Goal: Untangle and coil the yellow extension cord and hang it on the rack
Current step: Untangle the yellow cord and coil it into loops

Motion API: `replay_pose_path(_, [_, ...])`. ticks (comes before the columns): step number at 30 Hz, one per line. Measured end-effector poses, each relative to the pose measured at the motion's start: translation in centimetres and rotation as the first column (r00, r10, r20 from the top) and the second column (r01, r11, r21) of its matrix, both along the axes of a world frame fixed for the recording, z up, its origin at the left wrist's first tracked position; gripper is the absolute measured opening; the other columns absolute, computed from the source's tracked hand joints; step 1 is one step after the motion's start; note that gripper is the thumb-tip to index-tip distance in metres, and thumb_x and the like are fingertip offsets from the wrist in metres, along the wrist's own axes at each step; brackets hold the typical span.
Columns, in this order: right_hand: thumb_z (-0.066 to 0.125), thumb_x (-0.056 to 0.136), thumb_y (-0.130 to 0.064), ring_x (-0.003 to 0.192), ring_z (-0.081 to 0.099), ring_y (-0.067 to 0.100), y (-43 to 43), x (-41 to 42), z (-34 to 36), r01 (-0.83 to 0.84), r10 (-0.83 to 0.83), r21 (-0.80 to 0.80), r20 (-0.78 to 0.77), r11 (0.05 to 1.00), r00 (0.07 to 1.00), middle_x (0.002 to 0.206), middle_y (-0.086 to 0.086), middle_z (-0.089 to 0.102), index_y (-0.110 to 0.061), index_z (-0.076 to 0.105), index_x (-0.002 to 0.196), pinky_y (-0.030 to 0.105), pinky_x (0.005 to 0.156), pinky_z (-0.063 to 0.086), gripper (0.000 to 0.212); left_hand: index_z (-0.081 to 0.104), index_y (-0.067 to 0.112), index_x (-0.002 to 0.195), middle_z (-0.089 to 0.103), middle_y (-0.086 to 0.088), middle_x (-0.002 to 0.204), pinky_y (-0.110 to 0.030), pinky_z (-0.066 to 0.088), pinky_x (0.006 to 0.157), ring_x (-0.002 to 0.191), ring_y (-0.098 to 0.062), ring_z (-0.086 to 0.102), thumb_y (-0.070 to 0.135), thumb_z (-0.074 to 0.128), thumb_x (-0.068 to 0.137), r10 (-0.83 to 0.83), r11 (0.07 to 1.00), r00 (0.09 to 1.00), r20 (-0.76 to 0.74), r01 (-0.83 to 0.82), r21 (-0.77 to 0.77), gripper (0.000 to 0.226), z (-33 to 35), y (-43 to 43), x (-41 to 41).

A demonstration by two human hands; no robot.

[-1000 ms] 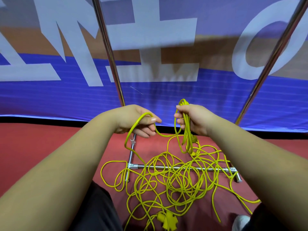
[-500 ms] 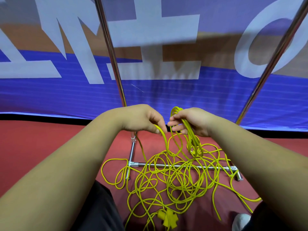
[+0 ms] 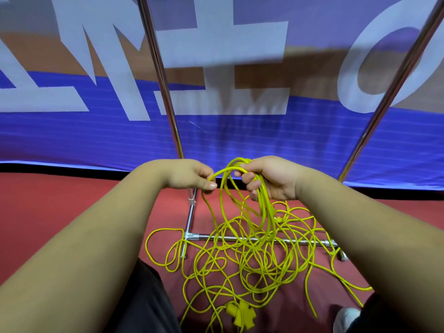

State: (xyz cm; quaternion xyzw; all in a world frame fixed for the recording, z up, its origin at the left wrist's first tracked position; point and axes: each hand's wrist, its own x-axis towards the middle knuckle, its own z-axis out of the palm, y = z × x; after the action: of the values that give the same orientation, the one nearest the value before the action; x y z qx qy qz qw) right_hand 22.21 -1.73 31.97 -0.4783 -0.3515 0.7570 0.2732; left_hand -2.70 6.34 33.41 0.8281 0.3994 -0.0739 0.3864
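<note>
Mostly tangled on the floor [image 3: 72,200] across the rack's [image 3: 302,241] foot bar: cord [image 3: 240,260]. Gripping a few gathered loops with right hand [image 3: 276,179], fingers curled round them; pinching the feeding strand with left hand [image 3: 189,175]. Probably light, limp, snag-prone; best taken just beside the coil, drawn gently.

Blue banner [image 3: 240,140] with large white letters, beyond the fingers [image 3: 248,182]; red floor [image 3: 48,200] beneath them; white shoe [image 3: 346,319] below and right, at the frame's edge.
</note>
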Motion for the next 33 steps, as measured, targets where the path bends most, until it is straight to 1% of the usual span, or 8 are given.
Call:
replay_pose_path(3, [0.045,0.112,-0.041,0.062,0.062,0.015,-0.4,0.4,0.0,-0.049,0.043,0.045,0.137,0.998,0.990,0.077,0.001,0.061,-0.012,0.062,0.102,0.037,0.073,0.057,0.035,0.074,0.023,0.096,0.073,-0.006,0.090,-0.054,0.052,0.093,0.086,-0.017,0.063,0.035,0.068,0.098,0.079,0.997,0.984,0.162,-0.076,-0.024,0.014,0.0,0.5,-0.5])
replay_pose_path(7, [0.044,0.110,-0.048,0.086,0.078,0.035,-1.1,0.9,0.1,-0.053,0.044,0.047,0.174,0.997,0.984,0.092,0.016,0.077,-0.005,0.062,0.108,0.052,0.081,0.064,0.047,0.081,0.032,0.106,0.074,0.003,0.096,-0.029,0.048,0.089,0.089,-0.007,0.064,0.030,0.074,0.095,0.070,0.997,0.972,0.225,-0.078,0.025,0.013,1.4,0.2,1.1])
replay_pose_path(14, [0.062,0.103,-0.045,0.045,0.042,0.009,-0.4,0.2,0.7,0.012,-0.028,0.142,0.108,0.990,0.994,0.066,-0.003,0.047,-0.017,0.061,0.096,0.028,0.053,0.050,0.029,0.068,0.027,0.097,0.073,0.005,0.087,-0.031,0.051,0.073,0.076,-0.006,0.064,0.037,0.088,0.081,0.058,0.972,0.981,0.183,-0.097,0.214,0.028,1.5,-0.3,3.9])
replay_pose_path(19, [0.064,0.103,-0.038,0.041,0.032,0.006,-0.6,0.2,0.9,-0.035,0.016,0.128,0.142,0.991,0.990,0.057,-0.008,0.035,-0.017,0.062,0.095,0.024,0.046,0.039,0.023,0.066,0.023,0.097,0.075,0.006,0.088,-0.042,0.054,0.083,0.086,-0.021,0.068,0.037,0.071,0.095,0.062,0.986,0.994,-0.094,-0.047,0.160,0.015,-1.1,0.7,2.8])
replay_pose_path(22, [0.061,0.106,-0.035,0.042,0.038,0.010,-1.1,0.1,1.0,-0.062,0.037,0.139,0.176,0.988,0.984,0.055,-0.006,0.035,-0.014,0.065,0.095,0.025,0.048,0.042,0.024,0.061,0.025,0.106,0.068,0.007,0.086,-0.033,0.047,0.066,0.075,-0.015,0.060,0.049,0.074,0.091,0.215,0.950,0.977,0.014,-0.212,0.230,0.031,-1.4,1.3,3.0])
replay_pose_path(25, [0.056,0.107,-0.038,0.041,0.033,0.008,-1.2,0.4,1.5,-0.076,0.052,0.145,0.166,0.986,0.985,0.056,-0.006,0.034,-0.015,0.063,0.096,0.023,0.045,0.037,0.027,0.049,0.043,0.138,0.066,0.013,0.082,-0.028,0.045,0.072,0.074,-0.007,0.061,0.059,0.074,0.086,0.177,0.973,0.979,0.102,-0.190,0.131,0.060,-1.6,1.4,3.1])
replay_pose_path(29, [0.055,0.108,-0.040,0.042,0.031,0.007,-1.2,1.1,1.8,-0.102,0.077,0.177,0.140,0.979,0.987,0.060,-0.005,0.036,-0.017,0.063,0.092,0.023,0.045,0.030,0.028,0.060,0.043,0.130,0.070,0.010,0.091,-0.023,0.051,0.074,0.080,-0.010,0.064,0.025,0.077,0.091,0.126,0.990,0.974,0.190,-0.113,-0.078,0.046,-1.9,1.1,3.3])
replay_pose_path(33, [0.057,0.107,-0.035,0.044,0.040,0.009,-1.3,1.8,2.0,-0.098,0.073,0.210,0.122,0.973,0.990,0.064,-0.002,0.048,-0.015,0.068,0.098,0.024,0.046,0.040,0.024,0.060,0.027,0.113,0.058,-0.003,0.082,-0.035,0.047,0.065,0.073,-0.018,0.054,0.013,0.079,0.080,0.141,0.989,0.984,0.112,-0.144,0.022,0.041,-1.6,1.0,3.9])
